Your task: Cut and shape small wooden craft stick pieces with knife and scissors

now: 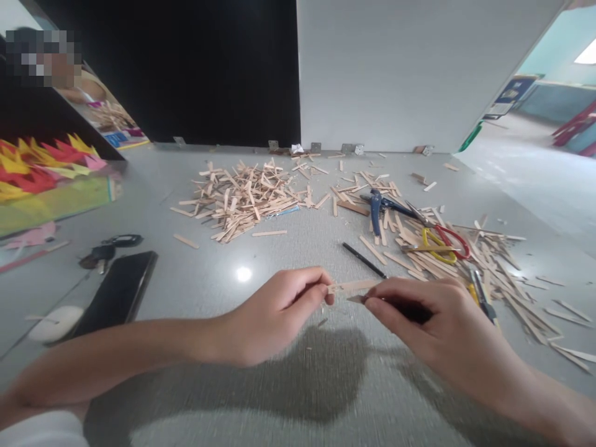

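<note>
Wooden stick (357, 285) sits between both hands, long axis roughly 9-to-3 o'clock. Left hand (279, 307) pinches its 9 o'clock end, so stick runs off toward 3 from there. Right hand (437, 329) grips small blade (356, 299), tip aimed about 9, just on stick's 6 o'clock side; can't tell if touching. Stick's pale, flat, kinda nicked-looking near pinched end.

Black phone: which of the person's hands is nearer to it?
Left. The left hand, pinching a wooden stick, is to the right of the black phone; the right hand, holding a blade, is farther right, beyond the left hand.
</note>
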`<state>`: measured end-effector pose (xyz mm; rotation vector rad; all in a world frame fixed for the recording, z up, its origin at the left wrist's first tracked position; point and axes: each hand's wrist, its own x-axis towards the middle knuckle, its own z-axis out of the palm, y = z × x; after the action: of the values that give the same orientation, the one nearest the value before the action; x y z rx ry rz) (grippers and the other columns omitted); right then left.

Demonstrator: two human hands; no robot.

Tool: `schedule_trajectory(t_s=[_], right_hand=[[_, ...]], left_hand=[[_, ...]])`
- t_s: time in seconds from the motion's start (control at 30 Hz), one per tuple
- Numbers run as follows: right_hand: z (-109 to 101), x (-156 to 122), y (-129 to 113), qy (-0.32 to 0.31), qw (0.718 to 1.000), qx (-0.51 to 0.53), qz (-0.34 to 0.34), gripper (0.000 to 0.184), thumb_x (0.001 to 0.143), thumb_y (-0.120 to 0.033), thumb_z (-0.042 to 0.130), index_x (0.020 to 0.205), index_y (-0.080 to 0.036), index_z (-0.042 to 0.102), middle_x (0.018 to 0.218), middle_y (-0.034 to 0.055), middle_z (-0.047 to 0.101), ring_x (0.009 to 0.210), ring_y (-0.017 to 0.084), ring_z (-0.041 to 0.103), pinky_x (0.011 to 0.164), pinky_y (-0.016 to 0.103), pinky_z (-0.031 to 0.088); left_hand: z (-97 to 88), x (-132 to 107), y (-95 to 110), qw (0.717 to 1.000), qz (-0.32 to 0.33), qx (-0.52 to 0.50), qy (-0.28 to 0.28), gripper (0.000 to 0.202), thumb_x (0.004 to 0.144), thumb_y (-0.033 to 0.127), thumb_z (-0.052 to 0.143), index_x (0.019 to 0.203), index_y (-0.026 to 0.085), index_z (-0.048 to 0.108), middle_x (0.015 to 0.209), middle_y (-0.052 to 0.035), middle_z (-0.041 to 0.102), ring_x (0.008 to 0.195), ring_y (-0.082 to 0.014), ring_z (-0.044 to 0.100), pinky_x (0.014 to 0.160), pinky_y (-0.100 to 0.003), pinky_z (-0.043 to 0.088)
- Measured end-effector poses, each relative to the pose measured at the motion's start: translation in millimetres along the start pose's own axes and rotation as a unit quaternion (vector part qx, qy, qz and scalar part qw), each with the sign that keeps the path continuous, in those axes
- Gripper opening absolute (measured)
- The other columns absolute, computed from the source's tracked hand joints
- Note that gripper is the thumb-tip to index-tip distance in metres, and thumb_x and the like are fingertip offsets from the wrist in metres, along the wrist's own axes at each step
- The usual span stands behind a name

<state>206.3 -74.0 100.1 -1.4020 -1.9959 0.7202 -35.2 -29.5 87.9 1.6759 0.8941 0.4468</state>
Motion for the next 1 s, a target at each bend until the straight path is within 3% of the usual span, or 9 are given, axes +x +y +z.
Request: schedule_trajectory(t_s=[0.17,0.33,0.47,0.6,0.77,0.9,1.0], right_hand=[[2,-1,2,0.017,0.999,0.045,0.011,0.022,0.099,-0.032,0.067,0.088,-0.025,0.084,0.062,-0.0026,0.071,0.051,0.011,0.050,0.047,0.024,0.038],[6,2,0,0.037,0.995,0.083,0.049,0.011,0.087,-0.033,0.077,0.088,-0.022,0.081,0.061,-0.0036,0.065,0.053,0.012,0.050,0.047,0.024,0.037],[11,6,0,0.012,0.994,0.093,0.055,0.024,0.093,-0.032,0.065,0.072,-0.021,0.070,0.056,-0.0054,0.053,0.051,0.011,0.041,0.046,0.024,0.031],[12,9,3,0.005,0.993,0.099,0.072,0.028,0.093,-0.035,0.062,0.069,-0.021,0.065,0.057,-0.0059,0.046,0.052,0.011,0.037,0.046,0.025,0.029],[11,12,4,0.005,0.991,0.100,0.085,0.028,0.092,-0.037,0.061,0.070,-0.021,0.065,0.059,-0.0046,0.047,0.054,0.011,0.038,0.047,0.026,0.028],[11,14,5,0.010,0.991,0.101,0.090,0.029,0.093,-0.038,0.061,0.069,-0.021,0.064,0.058,-0.0046,0.046,0.054,0.011,0.036,0.048,0.026,0.030],[12,17,10,0.004,0.989,0.115,0.093,0.030,0.093,-0.040,0.062,0.071,-0.021,0.065,0.059,-0.0039,0.047,0.054,0.011,0.038,0.048,0.025,0.031]], left_hand=[[1.0,5,-6,0.999,0.003,0.042,0.007,0.038,0.110,0.049,0.050,0.086,0.020,0.058,0.070,0.0062,0.049,0.060,-0.0111,0.043,0.054,-0.024,0.032],[2.3,7,-11,0.997,0.017,0.071,0.001,0.041,0.111,0.049,0.045,0.082,0.021,0.056,0.068,0.0055,0.050,0.060,-0.0122,0.045,0.057,-0.025,0.032],[2.8,10,-14,0.995,0.017,0.101,-0.014,0.037,0.111,0.042,0.043,0.085,0.021,0.059,0.072,0.0032,0.056,0.065,-0.0139,0.050,0.062,-0.026,0.037],[2.9,13,-16,0.991,0.039,0.124,-0.014,0.037,0.112,0.037,0.039,0.094,0.020,0.067,0.070,0.0035,0.057,0.062,-0.0135,0.051,0.062,-0.026,0.040],[3.3,16,-24,0.976,0.131,0.171,0.042,0.025,0.109,0.026,0.052,0.096,0.018,0.072,0.078,0.0004,0.069,0.064,-0.0123,0.059,0.061,-0.023,0.044],[3.9,18,-32,0.940,0.251,0.214,0.087,0.021,0.109,0.019,0.057,0.103,0.017,0.076,0.085,-0.0022,0.077,0.069,-0.0127,0.068,0.066,-0.022,0.051],[6.5,20,-39,0.916,0.300,0.243,0.113,0.019,0.112,0.020,0.056,0.109,0.017,0.075,0.091,-0.0030,0.081,0.070,-0.0120,0.072,0.066,-0.021,0.054]])
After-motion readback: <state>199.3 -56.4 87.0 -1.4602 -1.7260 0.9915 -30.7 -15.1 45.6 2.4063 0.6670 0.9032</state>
